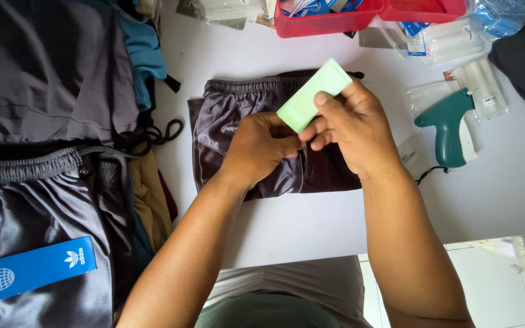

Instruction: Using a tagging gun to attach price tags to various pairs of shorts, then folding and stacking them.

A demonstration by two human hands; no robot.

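A pale green rectangular card [313, 92] is pinched between the thumb and fingers of my right hand [352, 124], tilted up to the right. My left hand [261, 146] has its fingers curled and meets the card's lower end, touching the fingers of my right hand. Both hands hover over a folded pair of dark shiny shorts [226, 130] with an elastic waistband, lying on the white table [311, 225].
A teal tagging gun [448, 124] lies to the right by clear plastic packets [484, 85]. Red bins [335, 21] stand at the back. A pile of dark garments [44, 121] with a blue paper tag [28, 270] fills the left side.
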